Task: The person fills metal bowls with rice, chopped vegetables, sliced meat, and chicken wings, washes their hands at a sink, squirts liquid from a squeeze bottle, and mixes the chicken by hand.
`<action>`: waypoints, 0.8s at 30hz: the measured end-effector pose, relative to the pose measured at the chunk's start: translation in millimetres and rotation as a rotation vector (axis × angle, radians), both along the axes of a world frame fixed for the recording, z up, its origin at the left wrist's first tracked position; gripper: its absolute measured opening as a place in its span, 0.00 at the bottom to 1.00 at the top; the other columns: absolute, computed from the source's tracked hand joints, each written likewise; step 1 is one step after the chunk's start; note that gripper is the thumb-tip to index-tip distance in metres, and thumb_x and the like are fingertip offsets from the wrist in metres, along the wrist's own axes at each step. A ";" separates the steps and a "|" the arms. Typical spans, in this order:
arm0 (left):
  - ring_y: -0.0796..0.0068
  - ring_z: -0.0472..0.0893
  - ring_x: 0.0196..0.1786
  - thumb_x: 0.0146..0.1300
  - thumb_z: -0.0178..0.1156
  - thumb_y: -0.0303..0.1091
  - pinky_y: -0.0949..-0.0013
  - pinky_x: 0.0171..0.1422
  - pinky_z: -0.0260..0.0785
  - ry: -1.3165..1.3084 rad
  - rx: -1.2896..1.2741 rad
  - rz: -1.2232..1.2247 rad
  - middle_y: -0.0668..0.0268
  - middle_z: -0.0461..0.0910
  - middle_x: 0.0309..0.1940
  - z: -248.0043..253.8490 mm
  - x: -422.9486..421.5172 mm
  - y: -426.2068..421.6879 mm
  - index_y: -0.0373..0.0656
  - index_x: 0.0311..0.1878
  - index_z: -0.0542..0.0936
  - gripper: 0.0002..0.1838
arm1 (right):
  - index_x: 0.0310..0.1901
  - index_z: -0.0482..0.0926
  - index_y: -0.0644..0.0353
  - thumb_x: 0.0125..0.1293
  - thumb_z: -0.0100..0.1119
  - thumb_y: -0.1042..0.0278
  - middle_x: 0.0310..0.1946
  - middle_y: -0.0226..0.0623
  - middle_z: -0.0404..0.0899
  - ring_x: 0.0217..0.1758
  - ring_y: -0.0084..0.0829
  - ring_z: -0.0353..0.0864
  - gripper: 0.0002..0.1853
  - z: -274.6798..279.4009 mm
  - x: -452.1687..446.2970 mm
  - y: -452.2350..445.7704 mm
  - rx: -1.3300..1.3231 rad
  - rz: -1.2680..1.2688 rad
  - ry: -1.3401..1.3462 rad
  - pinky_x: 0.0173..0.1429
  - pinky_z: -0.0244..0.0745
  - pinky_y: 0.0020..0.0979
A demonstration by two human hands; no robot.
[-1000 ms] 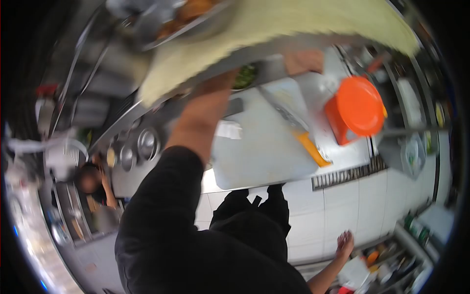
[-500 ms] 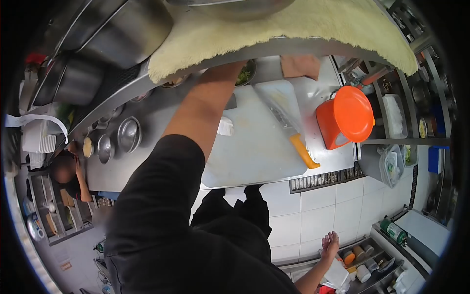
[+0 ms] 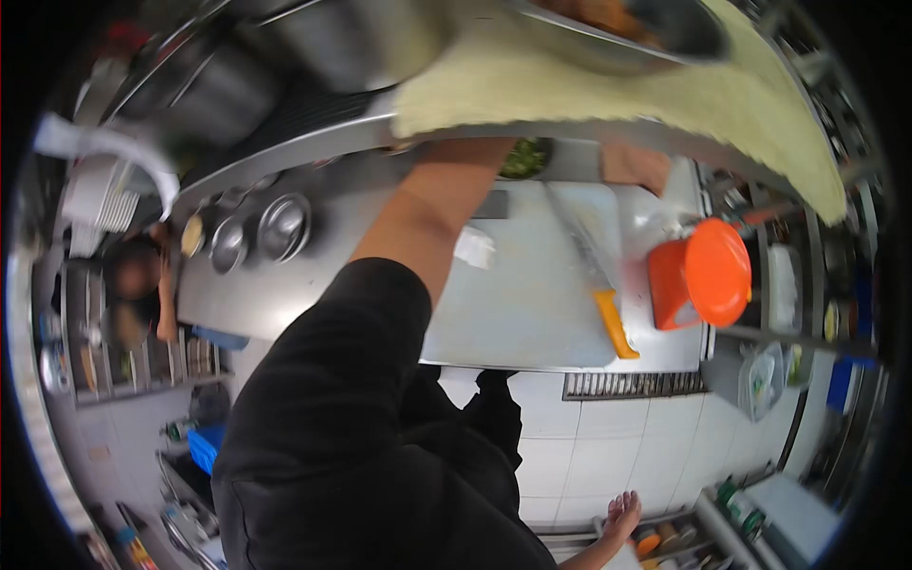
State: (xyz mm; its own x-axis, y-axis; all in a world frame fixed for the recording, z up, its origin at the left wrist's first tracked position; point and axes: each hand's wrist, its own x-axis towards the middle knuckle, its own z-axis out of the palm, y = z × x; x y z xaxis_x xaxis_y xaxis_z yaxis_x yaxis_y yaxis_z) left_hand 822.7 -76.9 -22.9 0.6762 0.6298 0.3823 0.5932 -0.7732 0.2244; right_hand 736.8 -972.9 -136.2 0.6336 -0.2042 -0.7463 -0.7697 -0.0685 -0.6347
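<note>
My left forearm (image 3: 432, 214) reaches up under the edge of a metal shelf, which hides my left hand and anything it may hold. Beside the wrist is a bowl of chopped greens (image 3: 524, 159). A white cutting board (image 3: 532, 285) lies on the counter, with a crumpled white cloth or paper (image 3: 475, 248) at its left side. On the board's right part rests a large knife with a yellow handle (image 3: 616, 325). Low on the right, away from the counter, my right hand (image 3: 622, 516) is held with its fingers loosely apart and nothing in it.
An orange container (image 3: 673, 285) stands right of the board. Metal bowls (image 3: 284, 228) sit on the left of the counter. Above, a shelf with a pale yellow cloth (image 3: 570, 95) carries a large bowl (image 3: 627, 47). Another person (image 3: 133, 275) is at the far left.
The view has shifted, so the counter and shelf sit differently in the picture. My left arm still reaches under the shelf, and my right hand appears lower.
</note>
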 end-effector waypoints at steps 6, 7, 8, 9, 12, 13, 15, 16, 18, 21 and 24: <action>0.51 0.83 0.48 0.61 0.62 0.39 0.51 0.56 0.75 -0.309 0.223 -0.104 0.53 0.84 0.43 71.1 -114.0 -41.9 0.45 0.46 0.82 0.12 | 0.70 0.68 0.56 0.71 0.60 0.52 0.70 0.41 0.69 0.63 0.37 0.74 0.30 4.9 30.4 15.3 -0.014 0.109 0.007 0.61 0.74 0.36; 0.51 0.83 0.48 0.60 0.62 0.38 0.51 0.56 0.75 -0.245 0.184 -0.095 0.53 0.84 0.43 86.1 -152.1 -57.2 0.45 0.45 0.82 0.12 | 0.70 0.68 0.56 0.72 0.60 0.52 0.71 0.41 0.68 0.64 0.37 0.74 0.30 5.6 34.9 23.4 -0.003 0.124 -0.003 0.61 0.75 0.36; 0.50 0.82 0.49 0.59 0.63 0.38 0.51 0.57 0.74 -0.112 0.079 -0.062 0.54 0.83 0.43 99.6 -194.1 -74.9 0.44 0.46 0.81 0.14 | 0.70 0.68 0.56 0.72 0.59 0.52 0.71 0.41 0.68 0.65 0.37 0.73 0.30 6.2 39.1 32.3 0.007 0.139 -0.014 0.61 0.75 0.35; 0.49 0.82 0.50 0.57 0.65 0.38 0.51 0.58 0.73 0.028 -0.018 -0.029 0.54 0.83 0.44 113.1 -236.0 -92.3 0.44 0.47 0.79 0.15 | 0.70 0.68 0.56 0.72 0.59 0.52 0.72 0.41 0.67 0.66 0.37 0.73 0.30 6.0 41.6 41.6 0.020 0.151 -0.026 0.60 0.75 0.35; 0.49 0.82 0.48 0.54 0.64 0.32 0.49 0.53 0.75 0.053 -0.134 0.028 0.55 0.83 0.42 91.2 -332.7 -114.4 0.42 0.42 0.77 0.12 | 0.71 0.67 0.56 0.74 0.57 0.52 0.73 0.42 0.66 0.67 0.38 0.72 0.29 -0.2 54.1 70.5 0.041 0.220 -0.054 0.60 0.76 0.33; 0.49 0.83 0.47 0.53 0.64 0.30 0.49 0.52 0.75 0.078 -0.186 0.076 0.55 0.83 0.42 78.3 -358.7 -117.2 0.43 0.44 0.77 0.13 | 0.71 0.68 0.57 0.74 0.57 0.52 0.72 0.43 0.66 0.65 0.37 0.73 0.29 5.3 50.9 83.8 0.046 0.220 -0.065 0.59 0.76 0.33; 0.49 0.82 0.48 0.54 0.64 0.31 0.48 0.52 0.75 0.081 -0.278 0.124 0.54 0.82 0.42 49.8 -400.5 -120.2 0.42 0.42 0.77 0.12 | 0.70 0.69 0.57 0.74 0.57 0.52 0.72 0.45 0.67 0.62 0.37 0.74 0.28 20.4 44.9 116.5 0.055 0.222 -0.094 0.57 0.77 0.33; 0.49 0.82 0.48 0.54 0.64 0.31 0.48 0.52 0.75 0.082 -0.328 0.144 0.54 0.82 0.41 41.7 -414.2 -117.7 0.42 0.41 0.76 0.12 | 0.70 0.69 0.57 0.74 0.57 0.52 0.72 0.45 0.67 0.62 0.36 0.75 0.28 24.9 42.2 127.0 0.072 0.248 -0.103 0.57 0.77 0.33; 0.48 0.82 0.48 0.57 0.64 0.33 0.48 0.53 0.75 0.078 -0.328 0.099 0.54 0.82 0.42 35.1 -433.2 -112.3 0.42 0.43 0.77 0.12 | 0.70 0.69 0.57 0.75 0.56 0.52 0.71 0.44 0.67 0.61 0.35 0.75 0.28 38.6 28.0 141.1 0.087 0.303 -0.108 0.55 0.77 0.32; 0.48 0.82 0.49 0.62 0.65 0.38 0.49 0.54 0.75 0.012 -0.393 0.035 0.55 0.83 0.43 35.1 -460.9 -108.5 0.40 0.44 0.78 0.13 | 0.70 0.69 0.57 0.74 0.57 0.53 0.71 0.45 0.68 0.61 0.35 0.75 0.28 69.5 0.9 160.3 0.060 0.307 -0.161 0.55 0.77 0.31; 0.51 0.82 0.50 0.66 0.64 0.43 0.52 0.54 0.73 -0.032 -0.432 -0.021 0.57 0.82 0.43 32.7 -481.3 -95.6 0.40 0.41 0.78 0.14 | 0.71 0.68 0.57 0.74 0.57 0.53 0.71 0.45 0.68 0.59 0.34 0.76 0.28 80.5 -19.2 162.2 0.061 0.279 -0.177 0.54 0.78 0.31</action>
State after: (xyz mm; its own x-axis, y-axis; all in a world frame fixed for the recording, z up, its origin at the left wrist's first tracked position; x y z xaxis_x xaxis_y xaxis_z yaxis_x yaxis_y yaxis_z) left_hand 341.5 -172.5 9.8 0.6823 0.7231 0.1077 0.5661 -0.6158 0.5480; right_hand 717.6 -810.7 -55.6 0.7796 0.0365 -0.6252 -0.6042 -0.2187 -0.7662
